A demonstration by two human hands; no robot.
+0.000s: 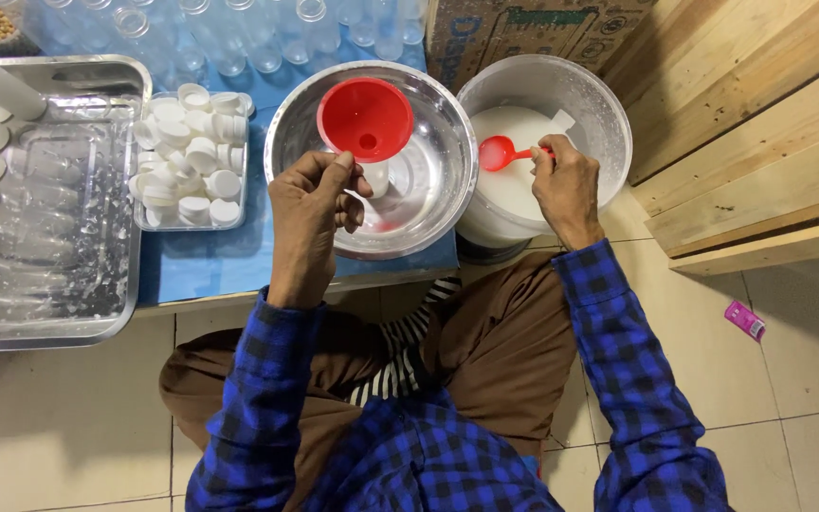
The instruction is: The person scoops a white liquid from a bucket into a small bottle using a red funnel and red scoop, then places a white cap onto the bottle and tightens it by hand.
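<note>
Head view. Blue checked sleeves (618, 341) lie nearest, at 6 o'clock. Left hand (310, 213), fingers curled, grips a small white bottle (376, 177) under a red funnel (365, 118) over a steel bowl (428, 204) at centre. Right hand (566, 185) pinches a red spoon (500, 153) in a white bucket (609, 118) of white liquid at 1 o'clock. White caps (190, 156) fill a clear tub at 10 o'clock, beside a steel tray (68, 327) at 9. Brown cardboard box (523, 38) with green print stands at 12; a small pink packet (744, 320) lies on the floor at 4.
</note>
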